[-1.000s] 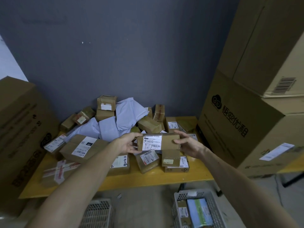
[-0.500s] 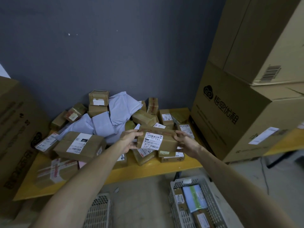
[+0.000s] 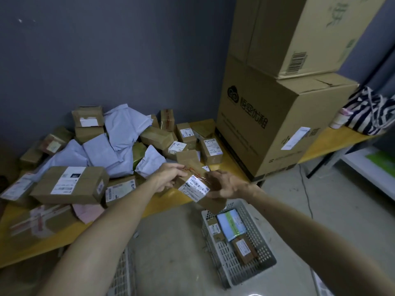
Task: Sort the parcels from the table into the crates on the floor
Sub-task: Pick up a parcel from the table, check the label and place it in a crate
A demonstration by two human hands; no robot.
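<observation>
Held parcel: a brown cardboard box (image 3: 195,184) is hanging tilted in the air past the counter's front edge, directly above the far end of the right-hand crate.
Left grip: the left hand (image 3: 168,176) is pinching the box's upper left corner with curled fingers.
Right grip: the right hand (image 3: 226,185) is clasping the box's right side, fingers wrapped round it.
Crate: a grey perforated plastic crate (image 3: 254,251) is standing on the floor and holding a few small parcels along with a pale, flat packet.
Second crate: another grey crate (image 3: 123,272) is showing only partly at the lower edge.
Counter: a yellow counter (image 3: 171,198) is carrying a loose heap of taped cartons and crumpled pale mailer bags.
Risk, drop: smooth tape and a glossy white label are offering little friction, so the tilted box could be slipping and landing on the crate's rim.
Risk, sorting: the label is facing up but blurred; misreading it would be sending the box to the wrong crate.
Risk, heap: the pile is sitting unevenly, so a brushing arm could be toppling boxes off the edge.
</observation>
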